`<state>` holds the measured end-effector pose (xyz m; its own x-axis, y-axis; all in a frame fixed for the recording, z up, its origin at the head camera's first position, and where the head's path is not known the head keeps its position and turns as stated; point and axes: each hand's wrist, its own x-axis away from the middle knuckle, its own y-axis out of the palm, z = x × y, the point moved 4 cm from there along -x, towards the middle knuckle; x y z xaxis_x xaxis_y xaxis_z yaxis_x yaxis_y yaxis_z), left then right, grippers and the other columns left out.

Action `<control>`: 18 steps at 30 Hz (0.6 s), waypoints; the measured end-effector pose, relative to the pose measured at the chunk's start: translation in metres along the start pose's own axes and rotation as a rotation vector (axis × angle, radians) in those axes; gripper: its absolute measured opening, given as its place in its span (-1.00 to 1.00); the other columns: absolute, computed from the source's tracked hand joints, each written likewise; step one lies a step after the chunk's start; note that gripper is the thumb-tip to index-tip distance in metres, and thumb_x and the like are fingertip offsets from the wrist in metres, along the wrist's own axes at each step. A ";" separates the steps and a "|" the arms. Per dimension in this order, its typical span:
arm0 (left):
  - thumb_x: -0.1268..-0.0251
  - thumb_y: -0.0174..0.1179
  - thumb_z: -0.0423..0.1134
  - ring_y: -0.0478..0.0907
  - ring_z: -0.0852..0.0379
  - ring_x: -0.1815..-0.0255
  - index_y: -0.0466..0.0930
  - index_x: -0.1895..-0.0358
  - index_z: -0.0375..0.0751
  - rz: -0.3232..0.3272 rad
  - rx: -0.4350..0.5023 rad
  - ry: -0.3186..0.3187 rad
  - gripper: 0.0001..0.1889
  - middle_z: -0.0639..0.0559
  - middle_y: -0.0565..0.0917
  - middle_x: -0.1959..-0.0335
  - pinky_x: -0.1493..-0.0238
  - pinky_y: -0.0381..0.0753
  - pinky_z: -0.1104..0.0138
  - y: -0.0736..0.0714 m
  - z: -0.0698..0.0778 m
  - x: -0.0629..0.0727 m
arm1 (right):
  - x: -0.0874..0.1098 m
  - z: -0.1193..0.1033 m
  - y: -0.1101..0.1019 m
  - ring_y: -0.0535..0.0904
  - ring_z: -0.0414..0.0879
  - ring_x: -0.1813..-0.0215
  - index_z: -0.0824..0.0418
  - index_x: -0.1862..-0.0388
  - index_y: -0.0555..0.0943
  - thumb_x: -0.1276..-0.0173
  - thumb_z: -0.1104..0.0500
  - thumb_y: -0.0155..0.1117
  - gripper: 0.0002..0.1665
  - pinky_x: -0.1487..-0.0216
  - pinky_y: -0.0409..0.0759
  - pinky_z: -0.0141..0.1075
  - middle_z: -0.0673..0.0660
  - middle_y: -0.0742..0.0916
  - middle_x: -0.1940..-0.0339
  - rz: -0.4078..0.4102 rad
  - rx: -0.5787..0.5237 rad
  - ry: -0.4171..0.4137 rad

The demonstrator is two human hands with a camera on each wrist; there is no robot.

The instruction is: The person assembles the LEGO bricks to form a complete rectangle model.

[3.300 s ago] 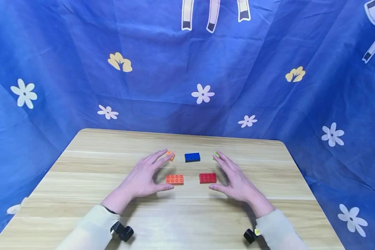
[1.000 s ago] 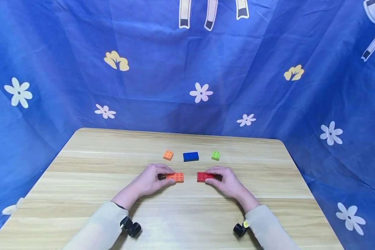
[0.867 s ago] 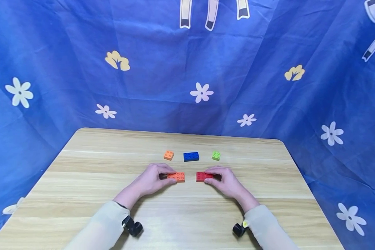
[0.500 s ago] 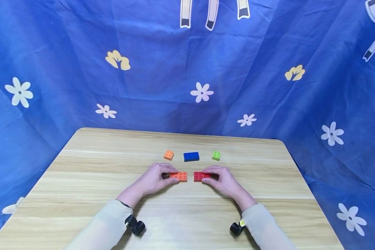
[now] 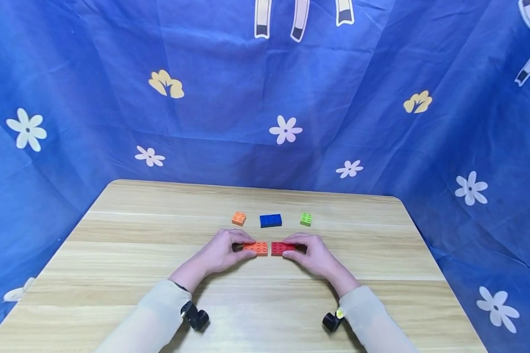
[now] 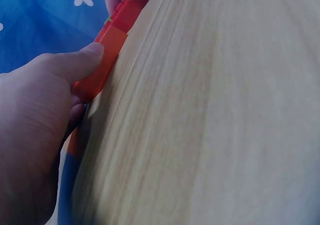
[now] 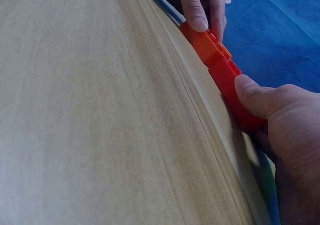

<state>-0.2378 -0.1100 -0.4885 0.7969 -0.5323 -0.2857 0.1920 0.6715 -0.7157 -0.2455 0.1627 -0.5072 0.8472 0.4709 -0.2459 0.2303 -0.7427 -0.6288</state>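
Near the middle of the table, my left hand (image 5: pixel 221 251) pinches a long orange toy brick (image 5: pixel 261 249) between thumb and fingers. Facing it, my right hand (image 5: pixel 316 255) pinches a long red toy brick (image 5: pixel 277 249) the same way. The two bricks lie end to end on the tabletop, studs up, with a thin gap between them in the head view. In the left wrist view the thumb presses the near side of the orange brick (image 6: pixel 111 60); in the right wrist view a thumb presses the red brick (image 7: pixel 231 92). My fingers cover the outer end of each brick.
Behind the hands, a small orange brick (image 5: pixel 239 218), a long blue brick (image 5: pixel 271 220) and a small lime green brick (image 5: pixel 306 219) lie in a row on the wooden table (image 5: pixel 265 304). A blue patterned cloth (image 5: pixel 229 98) hangs behind and beside the table.
Earlier both hands were spread above the bricks; they then took hold of the orange and red ones. Since then the two bricks have slid towards each other, narrowing the gap.
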 end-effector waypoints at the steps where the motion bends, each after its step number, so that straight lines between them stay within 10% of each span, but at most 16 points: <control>1: -0.33 0.52 -0.11 0.70 0.07 -0.07 0.82 -0.09 -0.19 0.001 0.000 0.001 -0.65 0.06 0.79 0.00 -0.18 0.69 0.14 0.000 0.000 -0.001 | -0.001 0.000 0.000 0.69 -0.16 -0.17 0.00 -0.09 0.83 -0.36 0.06 0.60 -0.66 -0.33 0.59 -0.12 -0.12 0.80 -0.05 0.000 0.000 -0.002; 18: -0.31 0.54 -0.10 0.70 0.10 -0.03 0.82 -0.10 -0.18 0.015 0.020 -0.003 -0.63 0.07 0.79 0.01 -0.13 0.70 0.15 0.003 -0.004 -0.003 | -0.005 -0.005 0.006 0.69 -0.16 -0.17 -0.02 -0.09 0.83 -0.36 0.06 0.60 -0.67 -0.33 0.59 -0.10 -0.14 0.80 -0.05 -0.004 -0.012 0.030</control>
<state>-0.2425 -0.1086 -0.4923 0.8012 -0.5209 -0.2944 0.1915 0.6894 -0.6986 -0.2459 0.1537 -0.5057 0.8602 0.4595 -0.2214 0.2393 -0.7469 -0.6204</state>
